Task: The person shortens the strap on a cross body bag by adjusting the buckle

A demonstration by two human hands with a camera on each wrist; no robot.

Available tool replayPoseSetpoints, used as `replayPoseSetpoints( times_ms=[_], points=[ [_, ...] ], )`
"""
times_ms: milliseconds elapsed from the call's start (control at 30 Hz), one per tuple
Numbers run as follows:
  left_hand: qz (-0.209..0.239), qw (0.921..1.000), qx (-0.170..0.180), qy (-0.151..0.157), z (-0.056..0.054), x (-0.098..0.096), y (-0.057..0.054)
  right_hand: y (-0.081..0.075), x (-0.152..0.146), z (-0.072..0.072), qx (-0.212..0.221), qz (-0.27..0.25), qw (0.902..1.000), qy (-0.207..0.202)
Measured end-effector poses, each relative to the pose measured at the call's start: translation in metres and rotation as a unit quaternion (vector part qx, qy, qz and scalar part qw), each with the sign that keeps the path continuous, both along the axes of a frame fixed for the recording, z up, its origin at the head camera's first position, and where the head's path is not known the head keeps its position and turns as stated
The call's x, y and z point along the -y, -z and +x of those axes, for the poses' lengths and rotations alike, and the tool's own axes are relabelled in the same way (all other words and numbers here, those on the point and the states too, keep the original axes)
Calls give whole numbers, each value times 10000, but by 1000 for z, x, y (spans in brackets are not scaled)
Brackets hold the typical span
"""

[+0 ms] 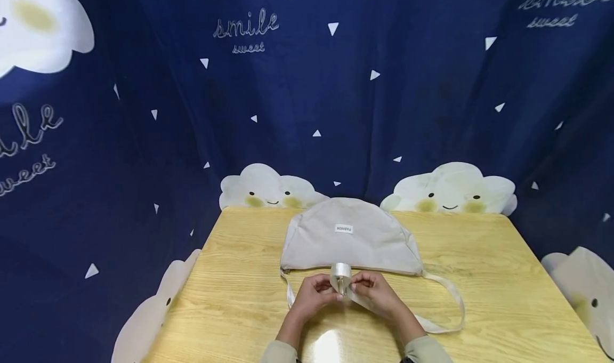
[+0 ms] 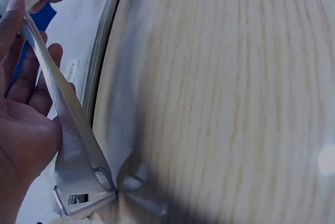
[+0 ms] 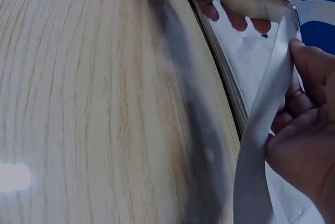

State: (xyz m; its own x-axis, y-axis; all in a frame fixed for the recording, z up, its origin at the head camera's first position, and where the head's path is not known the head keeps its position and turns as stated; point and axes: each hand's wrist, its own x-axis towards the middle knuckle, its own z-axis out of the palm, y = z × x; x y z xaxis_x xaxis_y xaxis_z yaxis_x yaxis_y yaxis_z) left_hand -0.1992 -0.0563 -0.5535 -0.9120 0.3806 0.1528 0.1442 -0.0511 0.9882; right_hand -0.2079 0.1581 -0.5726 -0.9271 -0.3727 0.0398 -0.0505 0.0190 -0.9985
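Observation:
A pale beige half-moon shoulder bag (image 1: 350, 248) with a small "FASHION" label lies on the table, its zipped edge toward the hands. Part of its strap (image 1: 341, 269) stands up in a loop between both hands. My left hand (image 1: 310, 297) pinches the strap from the left, thumb on top; in the left wrist view the strap (image 2: 55, 80) runs from that hand down to a metal ring (image 2: 86, 205) at the bag's corner. From the right, my right hand (image 1: 376, 295) pinches it beside a thin metal buckle (image 3: 293, 8), with the strap (image 3: 256, 124) trailing past the palm.
The rest of the strap curves out over the table at the bag's right. The wood-grained table (image 1: 240, 288) carries a bright light reflection near its front. Behind it and on both sides hangs a dark blue curtain (image 1: 288, 96) with clouds and triangles.

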Motion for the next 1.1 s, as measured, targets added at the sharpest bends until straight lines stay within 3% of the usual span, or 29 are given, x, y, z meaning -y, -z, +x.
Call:
replayPoseSetpoints(
  times_ms=[233,467,867,1100],
  points=[
    [-174,9996,-65,-191,0,6,-7,-5,-5,6,-144,590,9982,21],
    [-237,9994,-13,-237,1,8,-12,-27,-8,16,-213,1100,9937,62],
    [-62,9999,79,-125,0,12,-4,-30,-2,15,-302,694,9971,-80],
    [-91,9999,12,120,1,7,-4,-12,6,2,-117,350,9993,-34]
  ],
)
